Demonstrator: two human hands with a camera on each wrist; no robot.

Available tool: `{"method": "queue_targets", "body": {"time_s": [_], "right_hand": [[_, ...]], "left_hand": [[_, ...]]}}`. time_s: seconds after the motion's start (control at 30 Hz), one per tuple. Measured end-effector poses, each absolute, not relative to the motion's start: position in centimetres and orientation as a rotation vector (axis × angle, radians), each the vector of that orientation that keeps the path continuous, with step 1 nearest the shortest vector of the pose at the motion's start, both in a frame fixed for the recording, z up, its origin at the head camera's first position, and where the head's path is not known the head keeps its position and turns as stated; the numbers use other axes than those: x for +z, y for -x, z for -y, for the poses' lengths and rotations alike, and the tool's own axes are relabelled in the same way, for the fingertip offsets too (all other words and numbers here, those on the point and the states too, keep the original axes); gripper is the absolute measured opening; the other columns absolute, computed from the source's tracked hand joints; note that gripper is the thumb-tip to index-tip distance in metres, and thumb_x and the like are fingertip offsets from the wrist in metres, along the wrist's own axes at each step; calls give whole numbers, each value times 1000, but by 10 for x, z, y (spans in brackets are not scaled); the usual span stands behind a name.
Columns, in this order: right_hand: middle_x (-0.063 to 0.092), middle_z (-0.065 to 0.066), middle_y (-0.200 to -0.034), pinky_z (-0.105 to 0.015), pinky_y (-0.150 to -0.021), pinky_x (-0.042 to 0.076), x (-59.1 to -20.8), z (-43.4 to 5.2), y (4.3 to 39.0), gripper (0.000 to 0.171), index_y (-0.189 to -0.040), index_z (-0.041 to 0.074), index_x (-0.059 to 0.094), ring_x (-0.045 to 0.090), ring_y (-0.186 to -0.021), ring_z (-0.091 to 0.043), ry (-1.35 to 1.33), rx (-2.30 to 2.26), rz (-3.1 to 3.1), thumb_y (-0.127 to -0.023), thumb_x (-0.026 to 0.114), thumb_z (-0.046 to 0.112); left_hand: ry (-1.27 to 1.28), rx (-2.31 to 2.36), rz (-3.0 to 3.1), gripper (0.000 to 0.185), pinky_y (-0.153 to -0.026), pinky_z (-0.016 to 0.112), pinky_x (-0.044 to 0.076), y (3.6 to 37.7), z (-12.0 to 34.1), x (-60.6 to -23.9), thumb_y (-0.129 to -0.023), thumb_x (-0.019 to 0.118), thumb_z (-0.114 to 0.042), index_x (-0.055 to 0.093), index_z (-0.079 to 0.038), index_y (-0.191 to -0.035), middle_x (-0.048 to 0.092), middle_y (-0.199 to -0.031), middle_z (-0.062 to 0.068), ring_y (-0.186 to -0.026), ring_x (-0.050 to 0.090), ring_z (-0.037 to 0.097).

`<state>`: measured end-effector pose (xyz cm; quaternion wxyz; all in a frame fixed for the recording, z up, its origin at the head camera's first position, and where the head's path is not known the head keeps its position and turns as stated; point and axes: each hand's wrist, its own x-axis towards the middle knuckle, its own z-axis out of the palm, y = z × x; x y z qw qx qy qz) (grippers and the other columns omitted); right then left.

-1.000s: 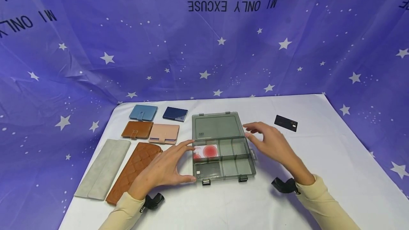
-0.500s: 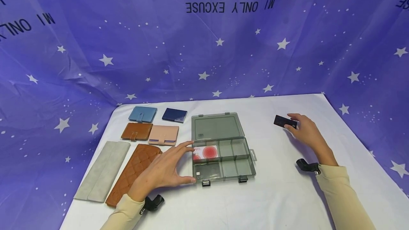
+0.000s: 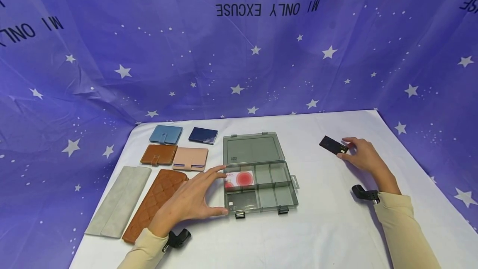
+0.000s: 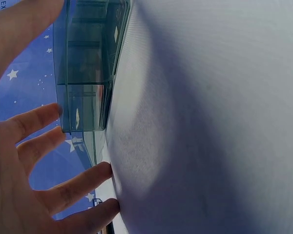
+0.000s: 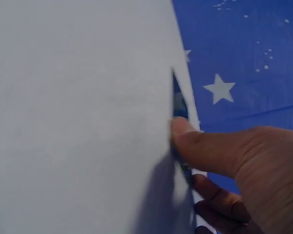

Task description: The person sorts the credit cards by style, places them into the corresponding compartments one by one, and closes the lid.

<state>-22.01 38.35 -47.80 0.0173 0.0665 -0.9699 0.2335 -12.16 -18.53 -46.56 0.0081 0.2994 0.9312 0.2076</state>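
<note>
In the head view a black card point(image 3: 333, 145) with a small gold chip lies at the right. My right hand point(image 3: 364, 157) pinches its near right end between thumb and fingers, as the right wrist view also shows, with the card point(image 5: 178, 100) seen nearly edge-on. My left hand point(image 3: 194, 196) has its fingers spread along the left side of a clear grey-green compartment box point(image 3: 278, 196), thumb at the front corner, fingertips near the back of the tray. Inside the box, a white card with red circles point(image 3: 244, 178) and a dark VIP card point(image 3: 244, 201) occupy left compartments; its lid stands opened back.
Left of the box lie a blue wallet point(image 3: 166, 134), a navy card holder point(image 3: 203, 135), a brown wallet point(image 3: 158, 154) and a pink wallet point(image 3: 190, 157). A long grey wallet point(image 3: 117, 202) and a quilted brown wallet point(image 3: 154, 202) lie nearer. A purple star-patterned cloth point(image 3: 239, 53) hangs behind the white table.
My right hand has moved from the box's right side out to the black card and taken hold of its end. The card has turned slightly. My left hand stays at the box.
</note>
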Motion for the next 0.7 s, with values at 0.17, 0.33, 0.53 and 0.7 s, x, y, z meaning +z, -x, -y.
{"method": "queue_targets", "body": {"time_s": [0.17,0.33,0.53,0.7], "right_hand": [[65,-41,-125,-74,-98,42,-474,-381,219,61,-138,-7,60,57,-118,-61,-190,754,3027,-92,86,22],[75,-24,-100,-54,-73,50,-474,-372,218,40,-135,6,63,66,-82,-39,-209,727,2941,-100,78,18],[75,-13,-93,-38,-77,56,-462,-347,214,28,-129,10,71,76,-92,-42,-305,856,2753,-102,77,15],[72,-7,-93,-7,-78,48,-439,-307,205,27,-127,12,73,78,-99,-35,-353,1039,2688,-101,78,17]], "left_hand": [[-937,649,-2910,95,-96,61,55,121,186,-466,-79,83,-75,56,-24,-155,38,-173,-5,-146,53,31],[-942,651,-2911,96,-97,60,55,121,186,-467,-79,82,-76,56,-24,-155,37,-173,-8,-145,54,31],[-942,648,-2915,95,-98,60,55,122,186,-468,-79,82,-76,56,-24,-155,37,-173,-8,-145,54,31],[-947,647,-2922,96,-98,61,55,122,186,-468,-79,83,-75,56,-24,-155,38,-173,-7,-145,54,31]]}}
